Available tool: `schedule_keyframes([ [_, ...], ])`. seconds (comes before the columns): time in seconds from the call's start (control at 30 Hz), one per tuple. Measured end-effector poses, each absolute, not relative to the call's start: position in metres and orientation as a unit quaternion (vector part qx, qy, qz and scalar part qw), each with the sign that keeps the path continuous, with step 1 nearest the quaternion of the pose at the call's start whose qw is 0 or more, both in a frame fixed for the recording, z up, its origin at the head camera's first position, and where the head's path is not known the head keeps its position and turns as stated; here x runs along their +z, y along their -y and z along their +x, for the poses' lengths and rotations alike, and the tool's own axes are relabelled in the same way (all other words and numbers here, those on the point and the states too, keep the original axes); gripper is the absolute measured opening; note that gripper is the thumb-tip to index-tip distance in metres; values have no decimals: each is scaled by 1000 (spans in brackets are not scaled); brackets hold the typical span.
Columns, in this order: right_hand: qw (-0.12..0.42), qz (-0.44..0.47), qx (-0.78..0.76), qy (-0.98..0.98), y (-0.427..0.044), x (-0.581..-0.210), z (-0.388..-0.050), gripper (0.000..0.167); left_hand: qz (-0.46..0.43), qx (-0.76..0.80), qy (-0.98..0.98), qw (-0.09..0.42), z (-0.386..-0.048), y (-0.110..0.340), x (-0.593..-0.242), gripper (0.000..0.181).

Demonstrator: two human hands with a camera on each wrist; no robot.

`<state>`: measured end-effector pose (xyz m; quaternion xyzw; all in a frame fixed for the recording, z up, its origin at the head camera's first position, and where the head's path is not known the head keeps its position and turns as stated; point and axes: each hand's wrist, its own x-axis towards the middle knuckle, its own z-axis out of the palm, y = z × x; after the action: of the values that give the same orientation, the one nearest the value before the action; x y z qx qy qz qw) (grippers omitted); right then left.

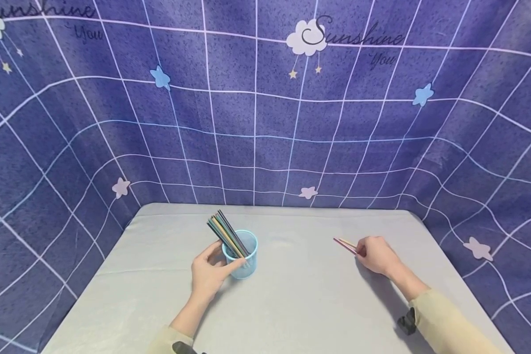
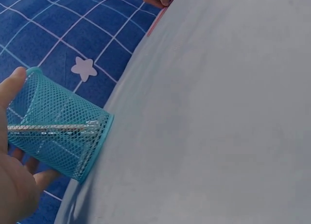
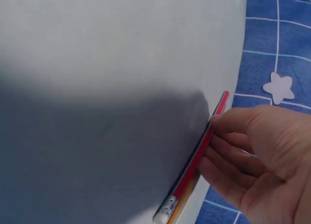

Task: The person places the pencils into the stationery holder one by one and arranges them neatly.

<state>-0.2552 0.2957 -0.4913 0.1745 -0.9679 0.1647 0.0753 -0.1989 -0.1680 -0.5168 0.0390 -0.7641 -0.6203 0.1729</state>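
Note:
A light-blue mesh pencil cup (image 1: 246, 272) stands on the table, left of the middle in the head view. Several pencils (image 1: 224, 231), dark, green and yellow, lean out of it to the left. My left hand (image 1: 206, 276) grips the cup's side, thumb near the rim; in the left wrist view the mesh wall (image 2: 68, 122) shows pencil ends inside. Off to the right, my right hand (image 1: 377, 254) pinches a red pencil (image 3: 197, 158) with a white eraser end. A yellow pencil (image 3: 181, 204) lies alongside it, partly hidden beneath the red one.
A pale grey cloth covers the table (image 1: 292, 305). Behind it and along both sides hangs a purple-blue curtain (image 1: 256, 113) with grid lines, stars and clouds. A dark wrist device (image 1: 407, 322) sits at the right sleeve.

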Motion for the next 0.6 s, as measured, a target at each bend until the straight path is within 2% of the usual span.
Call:
schedule_keyframes([
  [0.13,78,177,156,969,-295,-493,-254,11,50,-641,742,189,-199,166,-517,77],
  [0.33,98,198,162,962,-288,-486,-259,10,35,-655,732,183,-201,168,-517,74],
  [0.6,147,222,238,934,-254,-439,-276,9,13,-640,747,180,-201,171,-516,70],
])
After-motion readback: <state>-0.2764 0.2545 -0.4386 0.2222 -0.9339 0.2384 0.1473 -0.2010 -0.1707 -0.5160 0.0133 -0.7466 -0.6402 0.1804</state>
